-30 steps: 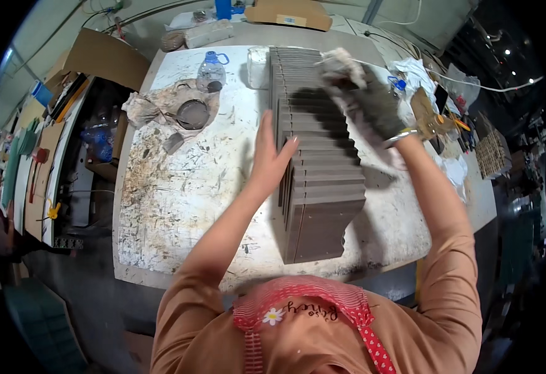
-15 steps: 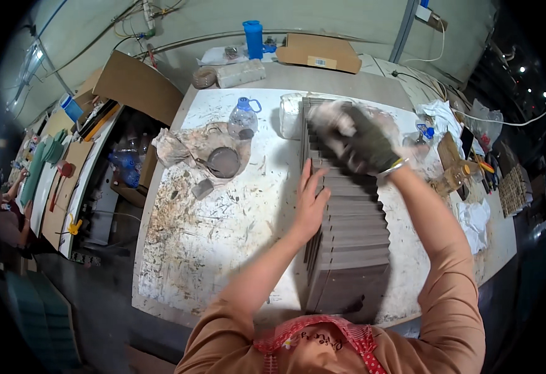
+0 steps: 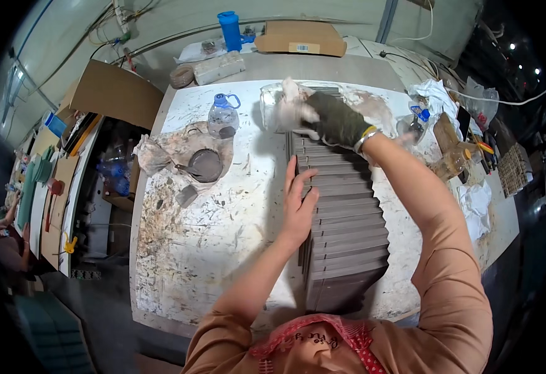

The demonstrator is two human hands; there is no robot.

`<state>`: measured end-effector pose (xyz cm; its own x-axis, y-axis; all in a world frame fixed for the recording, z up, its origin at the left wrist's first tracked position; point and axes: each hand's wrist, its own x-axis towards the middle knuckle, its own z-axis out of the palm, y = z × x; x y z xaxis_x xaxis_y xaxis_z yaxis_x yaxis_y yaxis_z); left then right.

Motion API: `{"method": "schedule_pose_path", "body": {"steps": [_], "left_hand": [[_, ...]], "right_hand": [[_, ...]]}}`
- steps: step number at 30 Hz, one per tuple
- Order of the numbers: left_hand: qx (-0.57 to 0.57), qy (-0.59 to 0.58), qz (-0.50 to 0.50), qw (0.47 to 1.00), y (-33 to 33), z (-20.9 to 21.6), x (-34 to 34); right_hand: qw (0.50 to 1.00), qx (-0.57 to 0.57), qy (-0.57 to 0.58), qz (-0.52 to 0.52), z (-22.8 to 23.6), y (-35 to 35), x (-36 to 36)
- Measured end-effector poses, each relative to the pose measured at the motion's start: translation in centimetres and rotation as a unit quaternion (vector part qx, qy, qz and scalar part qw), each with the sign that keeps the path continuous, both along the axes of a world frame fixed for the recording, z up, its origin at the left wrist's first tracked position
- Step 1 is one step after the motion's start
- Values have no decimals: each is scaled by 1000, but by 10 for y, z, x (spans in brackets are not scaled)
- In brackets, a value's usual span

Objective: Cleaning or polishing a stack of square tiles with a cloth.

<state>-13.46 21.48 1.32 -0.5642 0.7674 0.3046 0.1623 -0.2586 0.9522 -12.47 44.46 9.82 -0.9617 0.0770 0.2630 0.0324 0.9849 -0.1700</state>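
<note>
A long row of dark grey-brown flat pieces, overlapping like steps, runs away from me across the white worktable. My left hand is bare and lies against the row's left edge, its fingers stretched out and apart. Over the far end of the row, my right hand wears a dark green glove. It is closed on a whitish, stained cloth, which is partly smeared by motion. A pale wrapped block lies beside the cloth at the far left of the row.
Left of the row, a round bowl of grey matter sits on a crumpled cloth, with a clear blue-capped jug behind it. On the right lie a bottle and white rags. A cardboard box stands at the back.
My gloved right hand has swung left with the cloth, reaching the row's far left edge. My left hand stays against the row's side. The whole view has shifted slightly.
</note>
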Motion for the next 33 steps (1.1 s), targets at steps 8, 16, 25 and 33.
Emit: {"method": "schedule_pose_path", "body": {"steps": [8,16,25,33], "left_hand": [[-39,50,54,997,-10,4,-2],[-25,42,44,998,-8,3,-1],[-27,62,31,997,9,2,9],[-101,35,97,989,-61,18,-23]], "right_hand": [[981,-23,-50,-185,60,44,3],[977,-64,98,-176,-14,59,19],[873,-119,-234,-412,-186,153,320],[847,-310,-290,-321,-62,34,361]]}}
